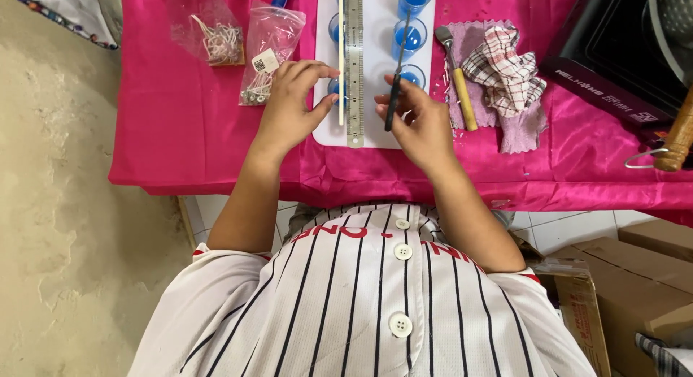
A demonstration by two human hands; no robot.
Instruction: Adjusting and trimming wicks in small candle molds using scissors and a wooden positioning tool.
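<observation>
Head view: the left hand, at ten o'clock of the white rectangular tray, pinches a small blue wax-filled glass. At two o'clock, the right hand grips a thin dark stick upright beside the long steel ruler.

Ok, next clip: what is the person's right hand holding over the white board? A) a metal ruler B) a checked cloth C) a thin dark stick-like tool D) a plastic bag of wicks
C: the right hand pinches a thin dark tool, while the metal ruler lies flat on the white board, and the checked cloth lies apart to the side.
</observation>
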